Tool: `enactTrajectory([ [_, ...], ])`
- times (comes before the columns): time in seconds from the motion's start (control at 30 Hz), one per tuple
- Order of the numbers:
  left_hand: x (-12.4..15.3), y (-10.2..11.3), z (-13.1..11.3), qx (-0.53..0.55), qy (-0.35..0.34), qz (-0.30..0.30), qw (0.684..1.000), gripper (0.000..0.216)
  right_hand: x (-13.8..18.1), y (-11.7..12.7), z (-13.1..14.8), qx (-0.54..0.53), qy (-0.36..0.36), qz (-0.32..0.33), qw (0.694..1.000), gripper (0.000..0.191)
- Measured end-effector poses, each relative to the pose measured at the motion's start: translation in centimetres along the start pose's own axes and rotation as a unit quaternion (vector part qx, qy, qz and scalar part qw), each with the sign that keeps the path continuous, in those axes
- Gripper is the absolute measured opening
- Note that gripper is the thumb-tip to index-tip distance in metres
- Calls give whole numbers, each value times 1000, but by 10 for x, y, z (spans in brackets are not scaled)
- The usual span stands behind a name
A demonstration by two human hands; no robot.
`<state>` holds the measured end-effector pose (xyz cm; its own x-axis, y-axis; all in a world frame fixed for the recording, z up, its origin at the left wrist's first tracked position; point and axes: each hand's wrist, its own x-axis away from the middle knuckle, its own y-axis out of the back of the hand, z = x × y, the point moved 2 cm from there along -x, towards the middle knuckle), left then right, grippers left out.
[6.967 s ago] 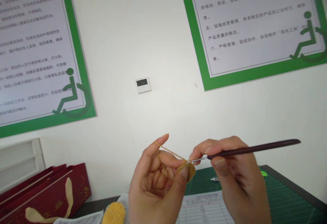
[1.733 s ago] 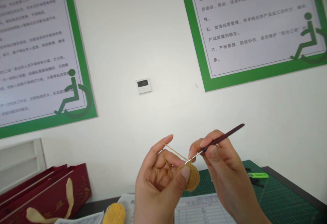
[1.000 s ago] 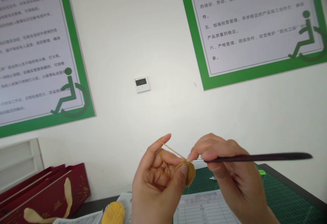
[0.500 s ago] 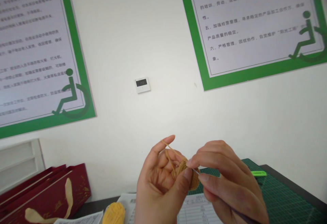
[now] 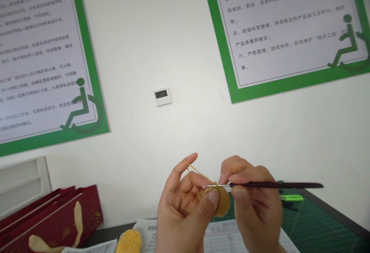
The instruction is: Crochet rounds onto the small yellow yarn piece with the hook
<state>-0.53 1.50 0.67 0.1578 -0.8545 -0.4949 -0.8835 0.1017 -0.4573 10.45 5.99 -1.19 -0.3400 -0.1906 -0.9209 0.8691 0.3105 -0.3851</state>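
A small round piece of tan crochet (image 5: 223, 203) is pinched between the thumb and fingers of my left hand (image 5: 185, 206). Tan yarn (image 5: 199, 171) runs from the piece up over my raised left index finger. My right hand (image 5: 256, 199) grips a crochet hook (image 5: 277, 185) with a dark handle, held level and pointing left. Its metal tip lies across the top edge of the crochet piece, with yarn around the shaft. A ball of yellow yarn (image 5: 128, 241) sits on the table, left of my left hand.
Printed sheets (image 5: 219, 237) lie beneath my hands. A green cutting mat (image 5: 315, 218) with a bright green cutter (image 5: 291, 198) is at the right. Dark red gift bags (image 5: 58, 222) stand at the left. Behind is a white wall with a thermostat (image 5: 162, 96) and green-framed posters (image 5: 228, 72).
My right hand has turned the hook from a downward slant to level, so its handle now shows pointing right. The crochet piece is more visible; my left hand has shifted slightly right.
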Motion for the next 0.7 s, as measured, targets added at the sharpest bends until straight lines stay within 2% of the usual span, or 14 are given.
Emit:
enactTrajectory([
  [0.1, 0, 0, -1, 8, 5, 6, 1000, 62, -1, 2, -4, -5, 2, 27, 1000, 4],
  [0.17, 0, 0, -1, 12, 10, 7, 1000, 62, -1, 5, -4, 42, 53, 73, 995, 9],
  [0.23, 0, -2, -1, 8, 2, 1, 1000, 60, -2, 9, 0, 146, 151, 102, 972, 21],
  [0.3, 0, -4, -1, -5, -19, -4, 1000, 60, -1, 11, 5, 256, 237, 110, 931, 29],
  [0.37, 2, -7, -1, -26, -42, -7, 999, 64, -2, 11, 10, 300, 250, 103, 915, 26],
  [0.53, 3, -9, -2, -69, -65, -25, 995, 68, -4, 11, 20, 240, 131, 63, 960, 19],
  [0.63, 2, -6, -3, -72, -69, -10, 995, 63, -4, 14, 18, 198, -21, 21, 980, 13],
  [0.7, 1, -3, -3, -67, -62, 0, 996, 59, -6, 15, 13, 134, -143, -16, 980, 18],
])
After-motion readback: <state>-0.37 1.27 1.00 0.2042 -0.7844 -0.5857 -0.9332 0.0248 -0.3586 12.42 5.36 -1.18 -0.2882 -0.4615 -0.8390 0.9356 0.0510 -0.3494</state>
